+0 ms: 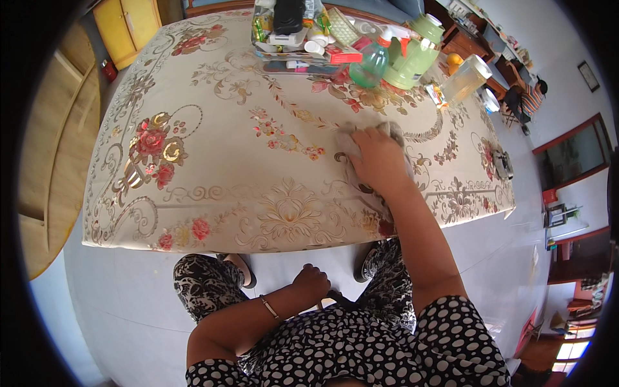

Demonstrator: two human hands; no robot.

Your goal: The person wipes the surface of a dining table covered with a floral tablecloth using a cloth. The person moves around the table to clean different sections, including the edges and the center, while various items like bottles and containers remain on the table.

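My right hand (376, 155) presses down on a crumpled greyish-brown cloth (394, 132), bunched under and around the fingers, slightly blurred. The cloth rests on a cream floral tablecloth (225, 151) right of the table's middle. Held in front of my body below the near table edge, my left hand (311, 284) is closed in a fist. A dark strap-like piece (340, 299) shows beside it; whether the fist grips it is hidden. A bracelet (269, 307) circles my left wrist.
At the back stand a clear bin (306, 66) of small goods, a green spray bottle (371, 63), a light green jug (412, 55) and a clear jar (467, 80). A round wooden board (64, 142) leans at left. A person (527, 97) sits far right.
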